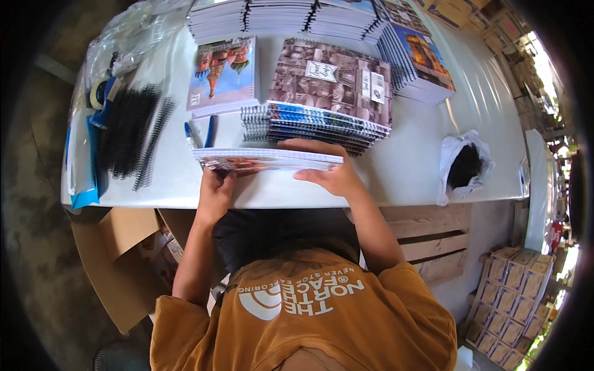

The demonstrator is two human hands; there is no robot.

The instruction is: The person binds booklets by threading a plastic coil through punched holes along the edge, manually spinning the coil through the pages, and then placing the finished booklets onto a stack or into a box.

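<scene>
Both hands hold a notebook (278, 155) on edge just above the table's near side, its white page edges up and part of a colourful cover facing me. My left hand (218, 188) grips its left end from below, fingers partly hidden behind it. At the right end my right hand (331, 170) has its thumb on the near face and its fingers on the far face. Just beyond lies a pile of spiral-bound notebooks (331, 83) with brown collage covers. A notebook stack with a domed-building cover (224, 74) sits to its left, with a blue pen (210, 131) in front.
Black binding coils (139, 133) lie on the left of the white table (396, 179), beside a blue tape dispenser (105, 102). More coils fill a white bag (465, 166) at right. Notebook stacks (278, 18) line the back. An open cardboard box (117, 260) stands below left.
</scene>
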